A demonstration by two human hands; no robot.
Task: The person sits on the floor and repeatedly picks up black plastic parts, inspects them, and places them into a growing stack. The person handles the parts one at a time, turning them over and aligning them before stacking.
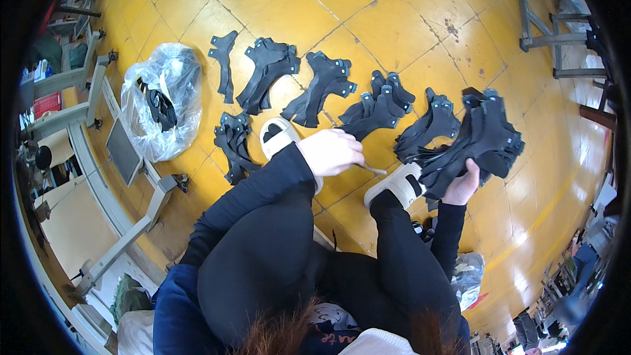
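So the right hand [463,187] is gripping a thick bundle of dark fabric pieces [488,135], thumb pressing on the near side, the other fingers mostly hiding underneath. The bundle is hanging above the yellow tiled floor [368,26], out beyond the right knee, toward the floor's right edge. The left hand [332,152] is hovering between the knees and looks like it's pinching a thin tan strip [374,170], fingers bunched narrow around one end.

More of the same pieces are lying on the floor: a slim lone-looking piece [225,66] at the left end of a row, then four fanned piles curving off to the right. Another pile [235,148] is sitting closer in, near the left cream shoe [279,135]. Over toward the floor's left edge, a clear plastic bag [187,98] is holding something black, right beside a grey metal frame [154,204].
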